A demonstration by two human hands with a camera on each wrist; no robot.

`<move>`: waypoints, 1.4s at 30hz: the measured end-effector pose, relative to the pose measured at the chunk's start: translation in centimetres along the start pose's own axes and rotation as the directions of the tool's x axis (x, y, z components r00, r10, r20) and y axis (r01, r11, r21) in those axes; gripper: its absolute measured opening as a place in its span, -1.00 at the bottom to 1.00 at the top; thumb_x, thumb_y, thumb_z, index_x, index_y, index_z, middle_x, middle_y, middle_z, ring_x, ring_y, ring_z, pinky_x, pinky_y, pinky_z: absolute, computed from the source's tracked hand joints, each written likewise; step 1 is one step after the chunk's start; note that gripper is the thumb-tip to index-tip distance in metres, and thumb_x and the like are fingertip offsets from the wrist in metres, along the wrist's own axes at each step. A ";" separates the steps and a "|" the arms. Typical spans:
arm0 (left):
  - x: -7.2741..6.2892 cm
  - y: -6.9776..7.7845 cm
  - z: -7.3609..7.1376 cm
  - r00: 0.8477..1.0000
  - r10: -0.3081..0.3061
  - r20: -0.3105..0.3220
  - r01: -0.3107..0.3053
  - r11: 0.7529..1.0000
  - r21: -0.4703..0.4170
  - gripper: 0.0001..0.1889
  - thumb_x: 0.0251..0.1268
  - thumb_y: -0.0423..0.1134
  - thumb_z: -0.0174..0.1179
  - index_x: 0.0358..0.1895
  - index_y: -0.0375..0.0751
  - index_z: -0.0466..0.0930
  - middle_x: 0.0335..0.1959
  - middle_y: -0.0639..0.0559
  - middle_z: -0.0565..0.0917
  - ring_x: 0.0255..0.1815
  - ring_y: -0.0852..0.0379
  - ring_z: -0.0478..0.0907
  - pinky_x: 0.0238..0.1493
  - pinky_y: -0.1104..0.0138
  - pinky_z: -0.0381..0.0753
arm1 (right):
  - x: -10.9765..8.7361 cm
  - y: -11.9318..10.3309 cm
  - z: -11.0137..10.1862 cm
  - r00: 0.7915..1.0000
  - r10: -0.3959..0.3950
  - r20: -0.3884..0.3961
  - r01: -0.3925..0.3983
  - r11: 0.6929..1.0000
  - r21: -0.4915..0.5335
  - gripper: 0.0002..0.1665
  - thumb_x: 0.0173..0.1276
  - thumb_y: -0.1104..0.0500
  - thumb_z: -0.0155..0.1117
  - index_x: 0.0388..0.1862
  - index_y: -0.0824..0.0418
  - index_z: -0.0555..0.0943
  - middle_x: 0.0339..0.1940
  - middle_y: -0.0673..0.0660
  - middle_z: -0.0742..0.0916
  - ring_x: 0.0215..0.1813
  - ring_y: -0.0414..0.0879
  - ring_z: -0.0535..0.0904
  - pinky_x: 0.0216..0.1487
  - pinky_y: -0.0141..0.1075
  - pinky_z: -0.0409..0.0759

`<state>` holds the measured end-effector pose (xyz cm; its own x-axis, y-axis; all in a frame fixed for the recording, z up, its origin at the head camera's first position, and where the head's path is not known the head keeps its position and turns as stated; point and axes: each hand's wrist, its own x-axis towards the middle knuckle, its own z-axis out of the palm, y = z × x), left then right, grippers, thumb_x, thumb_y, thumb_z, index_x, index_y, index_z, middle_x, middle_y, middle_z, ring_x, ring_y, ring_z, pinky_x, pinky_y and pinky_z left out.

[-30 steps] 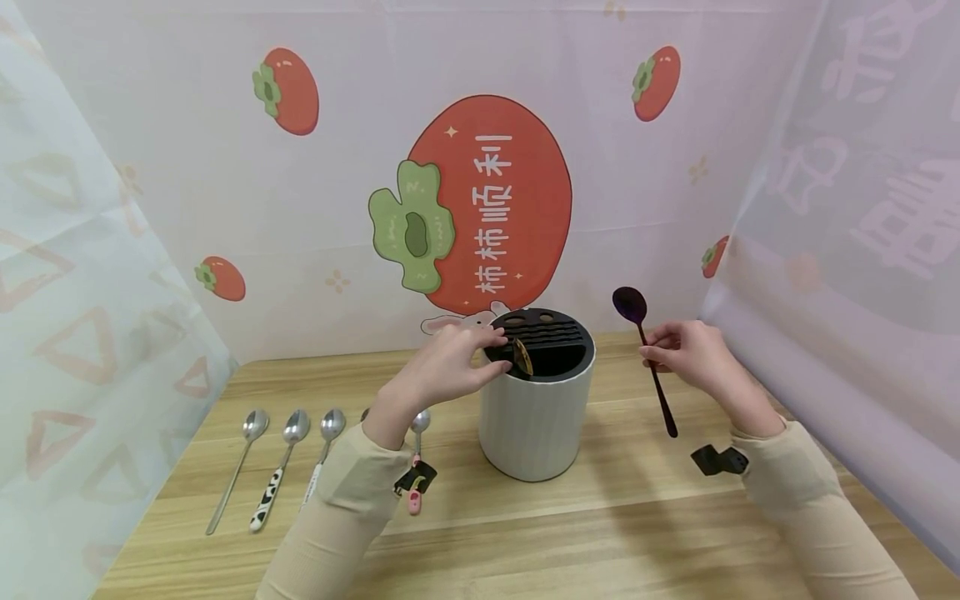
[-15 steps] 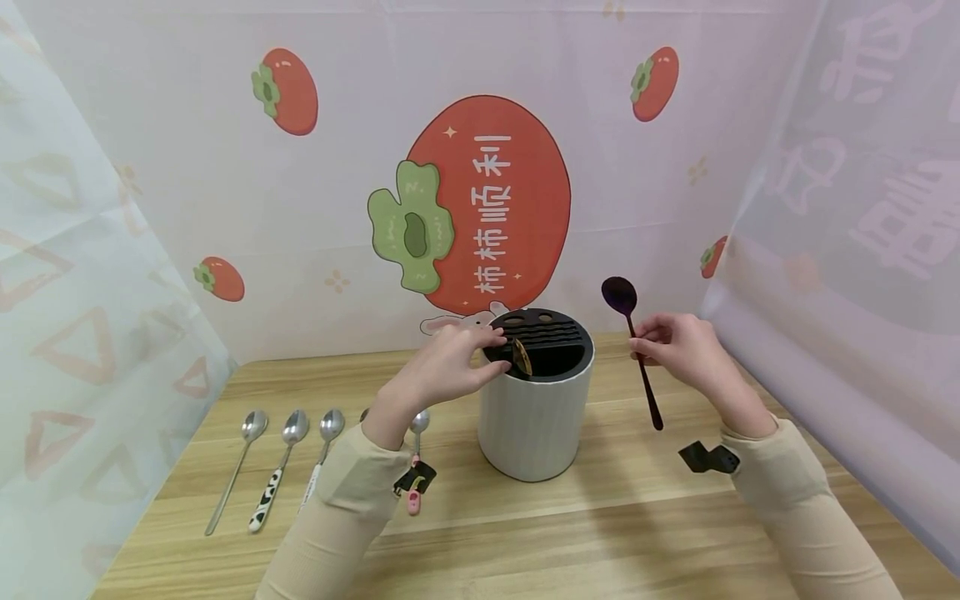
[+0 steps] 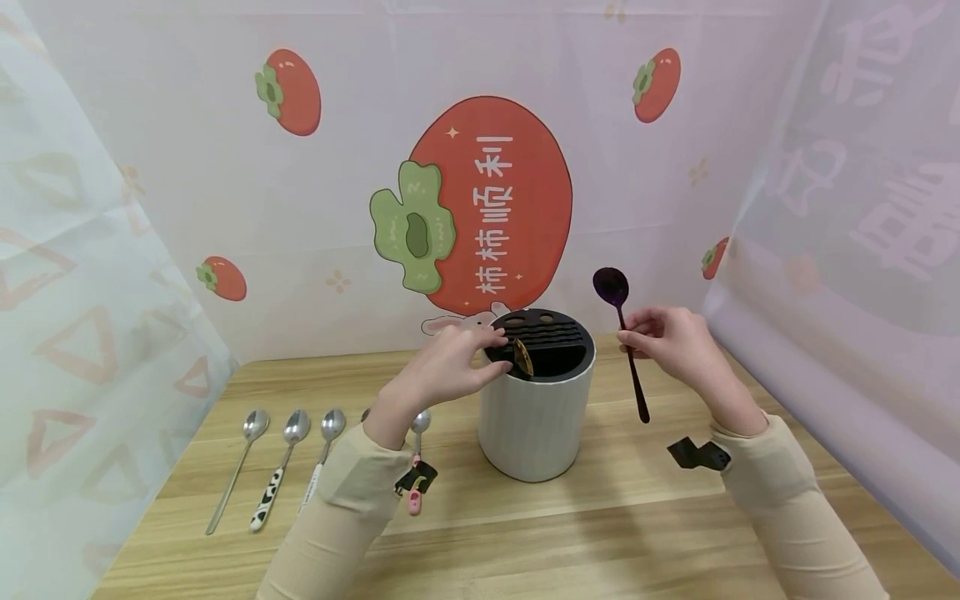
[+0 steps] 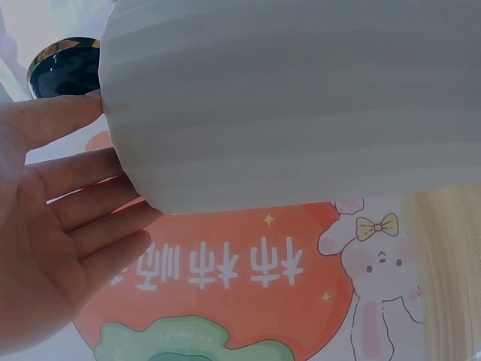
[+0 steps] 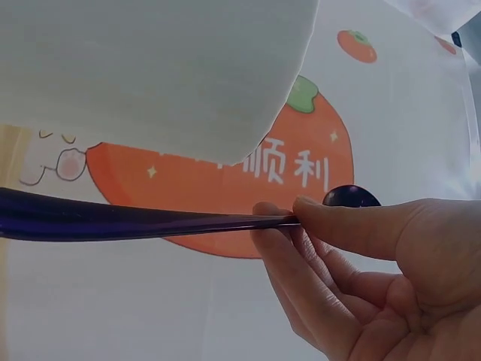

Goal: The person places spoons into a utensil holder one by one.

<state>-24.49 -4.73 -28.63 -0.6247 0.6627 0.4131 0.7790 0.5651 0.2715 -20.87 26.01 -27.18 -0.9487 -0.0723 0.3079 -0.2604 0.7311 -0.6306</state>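
My right hand [image 3: 675,343] pinches a dark purple spoon [image 3: 612,286] by its handle, between thumb and fingers. The spoon hangs in the air to the right of the holder, bowl up and handle end down. In the right wrist view the handle [image 5: 135,219] stretches left from the fingertips. At the holder's left rim rests my left hand [image 3: 448,360], its fingers fairly straight in the left wrist view. The utensil holder [image 3: 534,429] is a white ribbed cylinder with a black slotted top. Beside my left fingertips, a gold-edged dark spoon bowl [image 3: 523,357] sticks up from that top.
On the wooden table [image 3: 525,542] at left lie a plain metal spoon [image 3: 238,462], a cow-patterned spoon [image 3: 279,471] and a white-handled spoon [image 3: 331,425]. A pink-handled spoon [image 3: 416,502] is partly behind my left wrist. A printed cloth [image 3: 337,167] hangs behind.
My right hand has moved left and slightly up with the purple spoon, closer to the holder. My left hand stays at the rim.
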 end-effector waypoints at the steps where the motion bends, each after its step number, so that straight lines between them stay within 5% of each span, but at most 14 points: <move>1: 0.0 0.0 0.0 1.000 0.000 0.001 0.000 1.000 -0.001 -0.63 0.24 -0.08 0.23 0.02 -0.22 0.63 0.12 -0.08 0.63 -0.65 0.32 0.44 -0.25 0.39 0.51 | 0.0 -0.1 0.0 1.000 -0.001 -0.001 0.001 1.000 0.002 -0.77 0.29 0.22 0.28 -0.21 0.40 0.58 -0.34 0.29 0.75 -0.39 -0.21 0.69 -0.30 -0.31 0.67; 33: 0.1 -0.1 0.0 1.000 -0.010 0.018 0.010 1.000 -0.005 -0.63 0.25 -0.07 0.23 0.03 -0.20 0.63 0.14 -0.06 0.61 -0.75 0.33 0.35 -0.28 0.39 0.49 | 0.7 -3.1 0.2 0.989 -0.094 -0.115 0.102 0.993 0.065 -0.77 0.24 0.19 0.34 -0.24 0.35 0.62 -0.34 0.28 0.76 -0.43 -0.33 0.68 -0.36 -0.52 0.61; 42: 0.1 -0.2 0.1 1.000 0.000 0.005 0.000 1.000 -0.001 -0.64 0.25 -0.08 0.22 0.02 -0.20 0.64 0.12 -0.06 0.63 -0.81 0.31 0.27 -0.30 0.40 0.47 | 1.3 -4.0 0.3 0.987 -0.103 -0.123 0.115 0.989 0.096 -0.75 0.25 0.18 0.33 -0.22 0.36 0.62 -0.31 0.29 0.76 -0.44 -0.40 0.66 -0.32 -0.39 0.66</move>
<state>-24.71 -4.74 -28.75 -0.6249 0.6652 0.4087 0.7791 0.5647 0.2721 -21.08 22.81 -24.43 -0.8873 -0.0631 0.4569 -0.3842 0.6491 -0.6565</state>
